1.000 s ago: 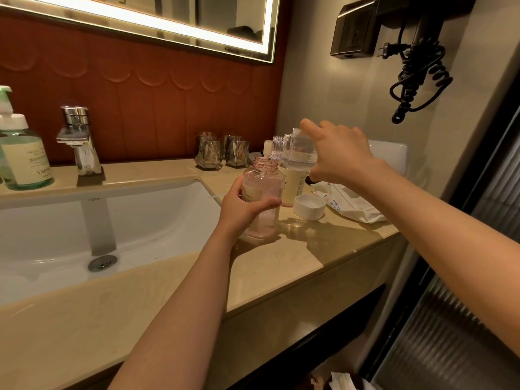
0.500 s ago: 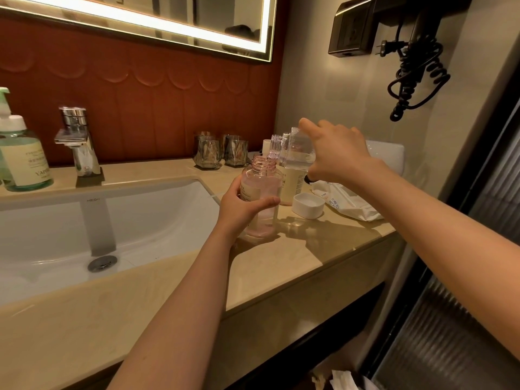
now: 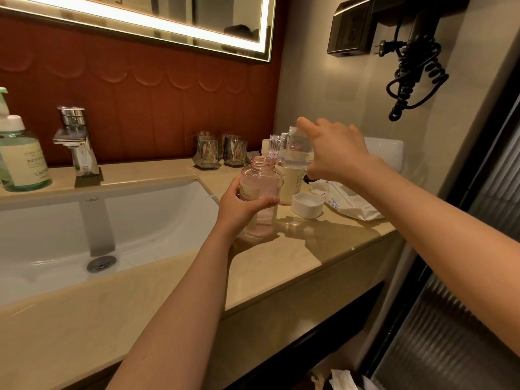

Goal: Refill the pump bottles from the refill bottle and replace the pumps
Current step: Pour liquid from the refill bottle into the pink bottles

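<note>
My left hand [image 3: 242,209] grips an open pink bottle [image 3: 263,190] that stands on the counter with its pump off. Above it, my right hand [image 3: 336,150] holds a clear refill bottle [image 3: 292,146] tipped sideways, its mouth just over the pink bottle's neck. A cream bottle with a label [image 3: 289,187] stands right behind the pink one. A white cap [image 3: 307,205] lies on the counter beside them. Far left stands a green pump bottle [image 3: 24,161] with its pump on.
The sink basin [image 3: 84,229] and chrome tap [image 3: 77,143] take up the left. Two faceted glasses [image 3: 219,153] stand at the back wall. A wet-wipe pack [image 3: 349,202] lies at the right, near a white box [image 3: 385,153]. The counter edge [image 3: 309,285] runs in front.
Both hands and both bottles hold nearly the same pose; only the view has shifted slightly.
</note>
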Demonstrator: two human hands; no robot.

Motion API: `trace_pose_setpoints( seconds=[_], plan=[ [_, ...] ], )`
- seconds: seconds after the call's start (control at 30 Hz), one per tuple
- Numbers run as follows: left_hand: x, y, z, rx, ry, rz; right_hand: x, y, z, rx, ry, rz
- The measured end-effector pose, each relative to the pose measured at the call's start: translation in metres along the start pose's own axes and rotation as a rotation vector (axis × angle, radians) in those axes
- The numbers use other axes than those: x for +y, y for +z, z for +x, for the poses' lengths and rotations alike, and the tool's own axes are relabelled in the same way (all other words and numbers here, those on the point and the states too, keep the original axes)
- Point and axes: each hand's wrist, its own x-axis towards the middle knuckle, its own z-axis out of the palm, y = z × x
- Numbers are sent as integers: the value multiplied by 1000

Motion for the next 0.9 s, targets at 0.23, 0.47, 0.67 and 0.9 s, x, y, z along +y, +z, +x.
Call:
trace_pose_setpoints(
  seconds=[0.23, 0.47, 0.67, 0.9],
  plan=[
    [-1, 0, 0, -2, 8, 6, 0, 0, 0, 1, 5, 1],
    [-1, 0, 1, 2, 3, 7, 0, 0, 0, 1, 2, -8],
    [-2, 0, 1, 0, 3, 5, -1, -1, 0, -1, 0, -15],
    [-1, 0, 1, -6, -5, -4, -1, -2, -1, 3, 0, -18]
  ],
)
